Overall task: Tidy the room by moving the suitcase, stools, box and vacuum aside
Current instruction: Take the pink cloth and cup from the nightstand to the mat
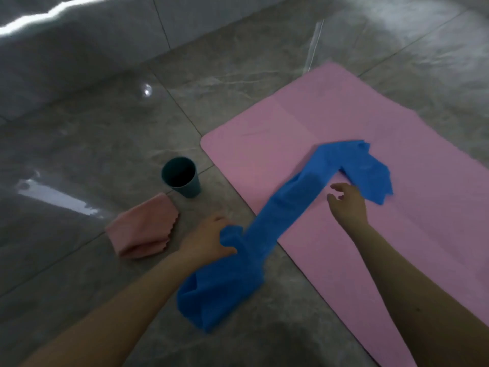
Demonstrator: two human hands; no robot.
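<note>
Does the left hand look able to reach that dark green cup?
Probably yes: nothing lies between the left hand and the cup, but that hand is gripping the blue cloth.

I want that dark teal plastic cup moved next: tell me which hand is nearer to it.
Left. The left hand grips the blue cloth just below the dark teal plastic cup; the right hand lies far right, over the pink mat.

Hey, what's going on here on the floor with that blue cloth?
A person is handling a long blue cloth that lies partly on a pink mat and partly on the grey tiled floor. The left hand grips its near end; the right hand hovers open by the far end. A teal cup and a folded pink cloth sit alongside.
</note>
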